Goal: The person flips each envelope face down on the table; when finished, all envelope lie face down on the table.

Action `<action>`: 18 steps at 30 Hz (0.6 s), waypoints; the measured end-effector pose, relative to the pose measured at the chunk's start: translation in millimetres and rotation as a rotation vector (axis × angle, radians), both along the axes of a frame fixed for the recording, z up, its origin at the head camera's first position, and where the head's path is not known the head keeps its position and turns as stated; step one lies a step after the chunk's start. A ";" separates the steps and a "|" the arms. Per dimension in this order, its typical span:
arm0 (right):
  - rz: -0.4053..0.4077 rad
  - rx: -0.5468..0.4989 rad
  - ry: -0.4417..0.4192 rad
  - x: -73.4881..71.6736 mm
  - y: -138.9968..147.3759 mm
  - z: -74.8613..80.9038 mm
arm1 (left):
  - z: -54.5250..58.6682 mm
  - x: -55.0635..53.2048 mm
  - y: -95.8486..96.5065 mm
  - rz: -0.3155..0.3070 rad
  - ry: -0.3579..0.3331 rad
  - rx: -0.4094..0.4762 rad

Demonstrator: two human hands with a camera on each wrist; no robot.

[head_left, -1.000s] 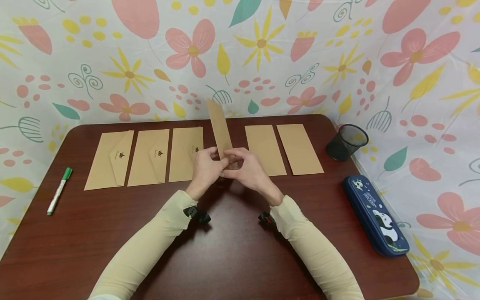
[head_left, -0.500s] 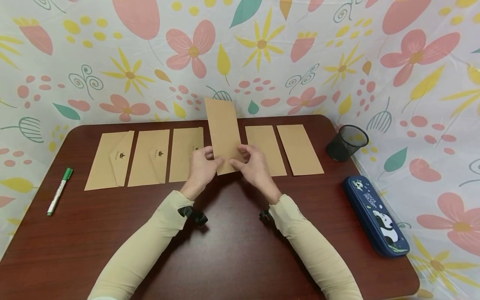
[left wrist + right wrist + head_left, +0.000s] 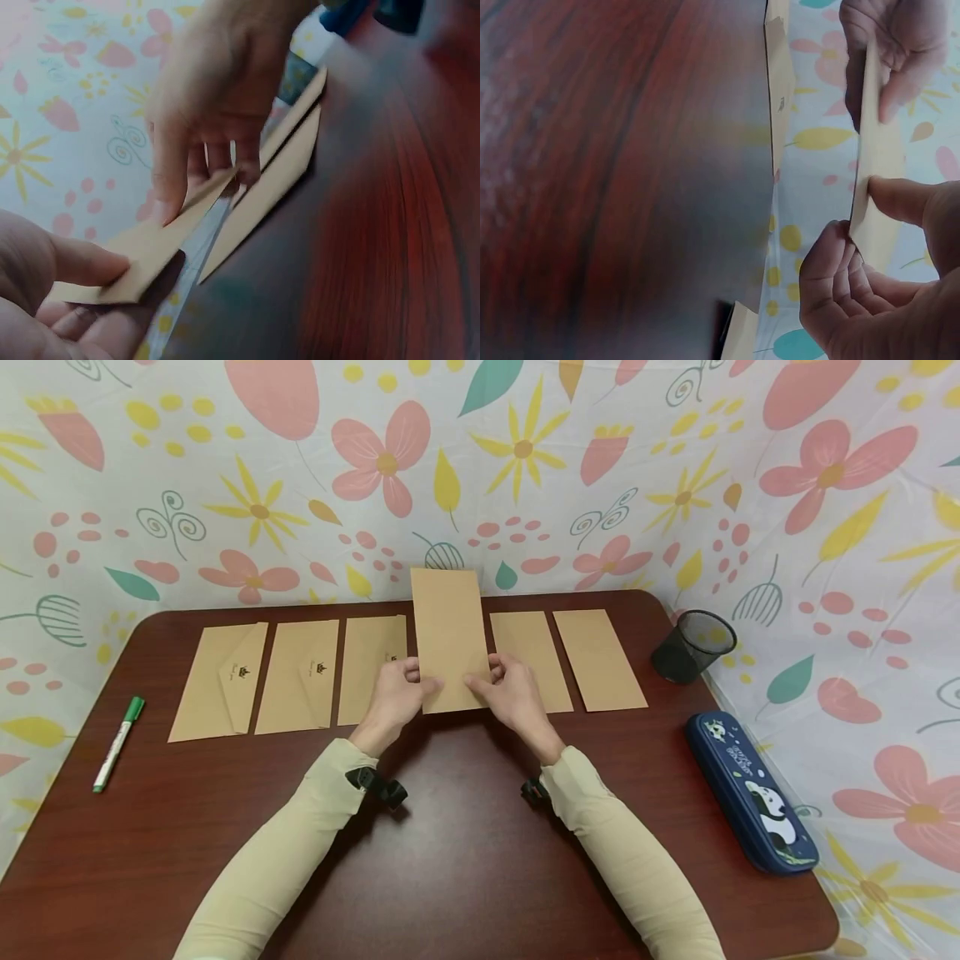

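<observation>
A plain kraft paper envelope (image 3: 450, 635) is lifted off the table in the head view, its broad blank face toward me and its far end raised. My left hand (image 3: 392, 700) pinches its lower left edge, thumb on the near face. On the opposite edge my right hand (image 3: 513, 695) grips it the same way, thumb in front and fingers behind. Both wrist views show the envelope (image 3: 154, 251) between thumbs and fingers. To the left lie three envelopes with pointed flaps and small dark crown prints, the nearest envelope (image 3: 366, 681) partly behind my left hand.
Right of the hands lie two blank envelopes, one envelope (image 3: 536, 652) partly hidden and another envelope (image 3: 600, 660) beyond it. A black mesh pen cup (image 3: 690, 647) and a navy panda pencil case (image 3: 752, 793) stand at the right edge. A green-capped marker (image 3: 118, 743) lies far left.
The envelope has turned from nearly edge-on to showing its broad blank face, then sunk slightly. My hands have moved apart to its two side edges.
</observation>
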State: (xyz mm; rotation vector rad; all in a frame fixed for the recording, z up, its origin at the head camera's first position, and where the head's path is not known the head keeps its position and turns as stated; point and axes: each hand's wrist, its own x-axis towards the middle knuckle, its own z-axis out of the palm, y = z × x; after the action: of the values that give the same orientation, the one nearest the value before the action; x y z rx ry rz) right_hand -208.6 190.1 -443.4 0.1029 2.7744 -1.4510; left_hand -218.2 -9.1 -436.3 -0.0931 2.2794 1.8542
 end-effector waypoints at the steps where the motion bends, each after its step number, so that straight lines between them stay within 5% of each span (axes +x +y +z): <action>1: -0.005 0.013 -0.003 -0.7 -0.3 -0.4 | -1.0 -0.5 -0.6 -0.004 0.004 -0.038; 6: -0.009 0.091 -0.053 -4.1 -1.1 -1.3 | -7.7 -8.6 -5.0 -0.044 0.054 -0.257; 13: -0.012 0.184 -0.139 -11.4 -0.4 -7.1 | -47.7 -38.9 -5.8 -0.076 0.103 -0.543; 18: 0.016 0.235 -0.151 -14.7 -1.5 -7.9 | -47.6 -42.1 -1.3 -0.081 0.061 -0.628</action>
State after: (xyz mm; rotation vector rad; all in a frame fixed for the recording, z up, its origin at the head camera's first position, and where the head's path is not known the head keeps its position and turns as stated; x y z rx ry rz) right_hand -223.3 188.6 -451.4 0.1831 2.8002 -1.0597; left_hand -260.2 -10.4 -483.9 -0.0340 2.7714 1.0561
